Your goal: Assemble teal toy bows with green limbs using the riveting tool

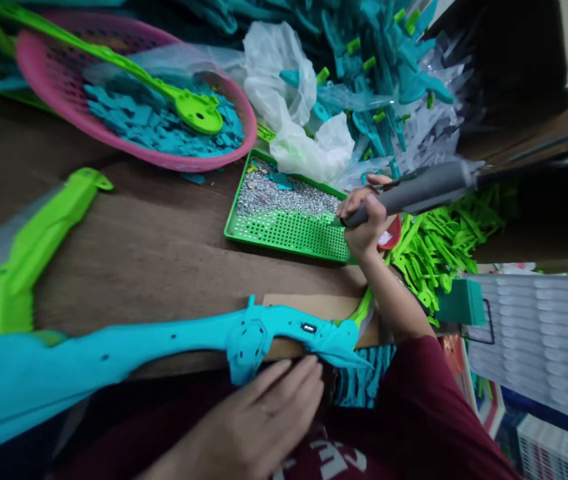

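My right hand (365, 217) is closed around a grey electric screwdriver (417, 190), whose tip points at the green tray (289, 231). That perforated tray holds a heap of small screws (284, 197). Along the table's near edge lies a long turquoise plastic piece (174, 339), like part of a toy bow or gun, with a small dark label near its right end. My left hand (259, 417) is just below that end, with its fingers stretched out and nothing seen in it. Whether the fingertips touch the piece, I cannot tell.
A pink basket (164, 160) of small blue pieces stands at the back left. A lime-green part (49, 243) lies on the left. Turquoise parts (364, 60) pile up at the back, lime-green ones (434, 243) to the right. White plastic bags (284, 73) lie behind the tray.
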The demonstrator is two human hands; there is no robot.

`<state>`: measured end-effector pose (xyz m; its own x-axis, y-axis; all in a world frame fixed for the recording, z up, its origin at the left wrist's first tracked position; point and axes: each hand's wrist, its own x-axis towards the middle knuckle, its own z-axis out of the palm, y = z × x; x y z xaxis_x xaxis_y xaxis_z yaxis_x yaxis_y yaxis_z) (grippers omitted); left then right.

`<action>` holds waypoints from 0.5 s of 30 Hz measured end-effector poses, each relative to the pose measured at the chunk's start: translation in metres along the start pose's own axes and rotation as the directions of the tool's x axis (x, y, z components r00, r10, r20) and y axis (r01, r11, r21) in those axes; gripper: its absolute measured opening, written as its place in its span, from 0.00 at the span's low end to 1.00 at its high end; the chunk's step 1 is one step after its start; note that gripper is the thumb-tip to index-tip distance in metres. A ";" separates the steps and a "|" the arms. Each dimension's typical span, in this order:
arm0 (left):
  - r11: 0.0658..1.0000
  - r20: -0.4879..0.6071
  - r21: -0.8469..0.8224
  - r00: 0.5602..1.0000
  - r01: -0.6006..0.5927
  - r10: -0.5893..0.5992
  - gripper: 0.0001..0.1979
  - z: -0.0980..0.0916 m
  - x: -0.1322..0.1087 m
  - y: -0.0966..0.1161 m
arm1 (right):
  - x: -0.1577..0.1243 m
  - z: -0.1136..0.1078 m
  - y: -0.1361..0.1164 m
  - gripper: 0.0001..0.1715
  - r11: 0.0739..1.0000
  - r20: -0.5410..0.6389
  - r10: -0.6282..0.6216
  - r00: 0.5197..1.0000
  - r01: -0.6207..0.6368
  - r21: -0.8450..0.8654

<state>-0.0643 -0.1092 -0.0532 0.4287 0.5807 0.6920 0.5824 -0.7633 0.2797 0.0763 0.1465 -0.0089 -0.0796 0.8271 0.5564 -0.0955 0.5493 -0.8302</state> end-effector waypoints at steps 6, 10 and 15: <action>0.964 0.122 0.166 0.965 0.209 -0.230 0.12 0.027 0.036 -0.002 | 0.003 0.002 0.033 0.29 0.991 -0.020 0.106 0.994 -0.107 -0.081; 0.980 0.161 0.078 0.968 0.182 -0.193 0.14 0.001 0.041 -0.021 | 0.001 -0.001 0.030 0.26 0.998 0.015 0.058 0.998 -0.058 -0.009; 0.982 0.335 0.178 0.935 0.061 -0.119 0.11 -0.035 0.099 -0.103 | 0.000 -0.004 0.025 0.25 1.000 -0.003 0.018 1.000 -0.018 -0.004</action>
<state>-0.1057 0.0170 0.0099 0.5630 0.7286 0.3902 0.7210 -0.6637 0.1990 0.0782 0.1612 -0.0297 -0.0783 0.8372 0.5413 -0.0897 0.5349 -0.8402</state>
